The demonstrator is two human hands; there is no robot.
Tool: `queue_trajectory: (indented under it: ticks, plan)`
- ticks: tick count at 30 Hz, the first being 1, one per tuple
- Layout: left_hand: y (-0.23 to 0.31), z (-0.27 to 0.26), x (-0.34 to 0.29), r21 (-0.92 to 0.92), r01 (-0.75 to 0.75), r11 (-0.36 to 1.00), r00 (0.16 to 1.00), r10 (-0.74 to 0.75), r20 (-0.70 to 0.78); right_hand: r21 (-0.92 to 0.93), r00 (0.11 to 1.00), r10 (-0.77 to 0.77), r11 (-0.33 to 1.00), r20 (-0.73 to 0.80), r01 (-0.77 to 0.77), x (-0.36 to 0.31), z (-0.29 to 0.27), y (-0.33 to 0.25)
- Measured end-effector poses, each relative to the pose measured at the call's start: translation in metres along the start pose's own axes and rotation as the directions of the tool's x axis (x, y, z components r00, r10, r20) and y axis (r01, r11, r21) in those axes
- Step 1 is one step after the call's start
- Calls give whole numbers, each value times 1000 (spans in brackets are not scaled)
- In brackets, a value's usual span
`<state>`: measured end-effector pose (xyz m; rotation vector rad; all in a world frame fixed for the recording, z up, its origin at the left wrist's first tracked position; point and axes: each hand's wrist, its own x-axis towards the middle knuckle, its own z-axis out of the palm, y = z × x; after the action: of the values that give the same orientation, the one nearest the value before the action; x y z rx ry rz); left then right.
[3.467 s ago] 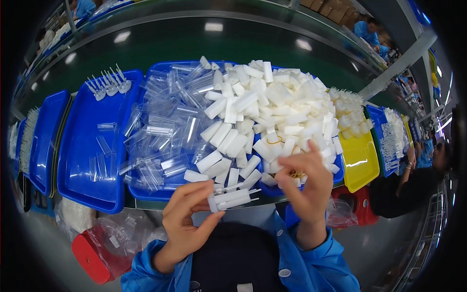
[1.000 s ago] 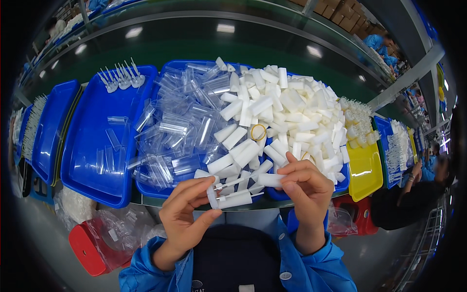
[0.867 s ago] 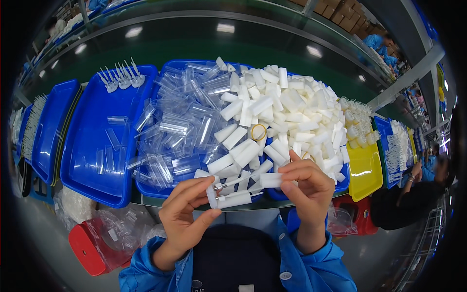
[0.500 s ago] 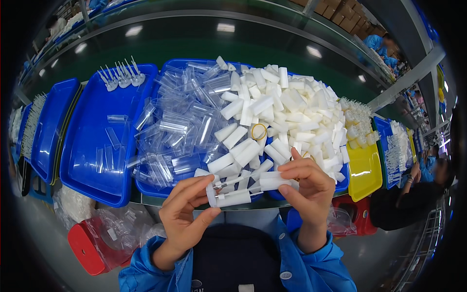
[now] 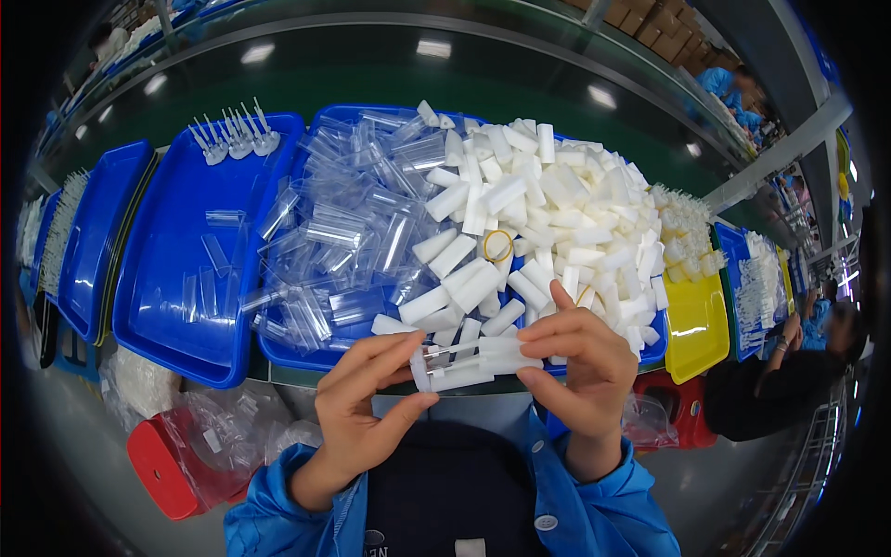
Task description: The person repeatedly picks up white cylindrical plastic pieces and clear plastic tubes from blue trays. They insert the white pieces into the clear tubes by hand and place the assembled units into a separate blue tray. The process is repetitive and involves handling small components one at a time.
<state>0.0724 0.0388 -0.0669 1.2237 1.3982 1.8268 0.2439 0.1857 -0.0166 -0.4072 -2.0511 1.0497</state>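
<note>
My left hand (image 5: 360, 401) pinches a round, whitish plastic base (image 5: 420, 369) between its fingers and thumb. Thin rods run rightward from that base, and a white foam piece (image 5: 461, 375) lies along the lower one. From the other side, my right hand (image 5: 587, 367) grips another white foam piece (image 5: 499, 354) with fingers and thumb, its left end meeting the rods. Whether a rod has entered it, I cannot tell. Just beyond my hands lie a heap of white foam pieces (image 5: 585, 209) and a heap of clear plastic sleeves (image 5: 339, 227).
Left stands a blue tray (image 5: 172, 269) with several rodded parts (image 5: 237, 141) and a few clear sleeves. A yellow tray (image 5: 698, 325) stands right. Red stools (image 5: 162, 469) and plastic bags (image 5: 232, 436) are below the table. A co-worker in black (image 5: 766, 390) sits at right.
My hands have come closer together, and the foam piece in my right hand has moved left, nearer the base. Less of the rods shows. The base has shifted slightly right.
</note>
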Motion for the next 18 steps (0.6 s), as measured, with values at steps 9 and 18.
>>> queue_trajectory:
  ticks: [9, 18]
  plan:
    - [3, 2, 1, 115, -32, 993, 999, 29, 29, -29, 1000, -18, 999, -6, 18, -6, 0, -5]
    - [6, 4, 1, 87, -8, 996, 996, 1, 87, -92, 994, -71, 993, 82, 79, -8, 14, -10]
